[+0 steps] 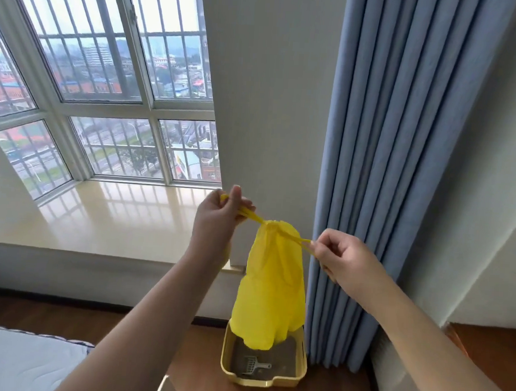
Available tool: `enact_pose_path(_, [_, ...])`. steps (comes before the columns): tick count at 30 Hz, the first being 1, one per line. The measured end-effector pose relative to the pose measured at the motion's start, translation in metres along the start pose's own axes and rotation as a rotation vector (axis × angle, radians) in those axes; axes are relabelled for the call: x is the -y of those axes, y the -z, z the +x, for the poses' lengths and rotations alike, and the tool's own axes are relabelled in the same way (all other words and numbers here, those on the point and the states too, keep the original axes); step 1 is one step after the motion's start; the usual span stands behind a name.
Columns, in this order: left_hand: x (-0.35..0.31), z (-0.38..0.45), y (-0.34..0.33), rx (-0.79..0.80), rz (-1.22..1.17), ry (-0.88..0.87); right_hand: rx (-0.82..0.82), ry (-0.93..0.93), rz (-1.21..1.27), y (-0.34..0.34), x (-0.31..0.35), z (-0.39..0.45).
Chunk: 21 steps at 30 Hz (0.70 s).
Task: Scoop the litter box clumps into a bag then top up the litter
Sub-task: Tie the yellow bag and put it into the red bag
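Both hands hold the yellow drawstring bag up at the centre of the frame. The left hand pinches one yellow drawstring between thumb and curled fingers, just left of the gathered neck. The right hand pinches the other drawstring on the right side and slightly lower.

Both forearms reach up from the bottom edge of the frame, wrists raised, hands drawn apart so the strings run taut and the mouth is cinched shut. The bag hangs directly above the yellow litter box on the wooden floor at lower centre, its bottom dipping inside the box's rim. A grey slotted scoop lies on the litter.

The step looks like closing the bag. To do it well, pull both strings evenly and outward so the neck gathers without tearing, keep the bag over the box in case anything spills, then knot the strings. No litter supply for topping up is visible.
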<state>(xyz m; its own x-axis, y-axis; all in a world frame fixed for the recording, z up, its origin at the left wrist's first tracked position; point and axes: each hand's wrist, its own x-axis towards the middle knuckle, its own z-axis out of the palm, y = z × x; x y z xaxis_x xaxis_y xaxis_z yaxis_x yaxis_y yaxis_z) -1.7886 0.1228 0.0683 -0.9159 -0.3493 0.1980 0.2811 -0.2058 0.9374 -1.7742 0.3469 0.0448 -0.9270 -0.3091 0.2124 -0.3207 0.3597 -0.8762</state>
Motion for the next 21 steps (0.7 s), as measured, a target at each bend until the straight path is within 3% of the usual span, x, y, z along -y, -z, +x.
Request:
enact_pose_path(2, [0.004, 0.013, 0.014, -0.038, -0.171, 0.146, -0.042, -0.038, -0.026, 0.008, -0.019, -0.002])
enact_pose_path(6, [0.029, 0.025, 0.036, -0.072, -0.212, 0.252, -0.171, -0.104, -0.032, 0.019, -0.048, -0.003])
enact_pose_path(12, [0.060, 0.039, 0.051, -0.240, -0.239, 0.286, -0.335, -0.231, 0.036, 0.027, -0.070, 0.004])
enact_pose_path(15, [0.072, 0.043, 0.045, -0.236, -0.167, 0.218, -0.365, -0.241, 0.158, 0.017, -0.067, 0.010])
enact_pose_path(17, [0.078, 0.043, 0.038, -0.145, 0.019, 0.135, -0.326, -0.219, 0.251, 0.008, -0.059, 0.013])
enact_pose_path(21, [0.087, 0.031, 0.025, 0.261, 0.856, -0.313, -0.192, -0.177, 0.316, -0.003, -0.048, 0.018])
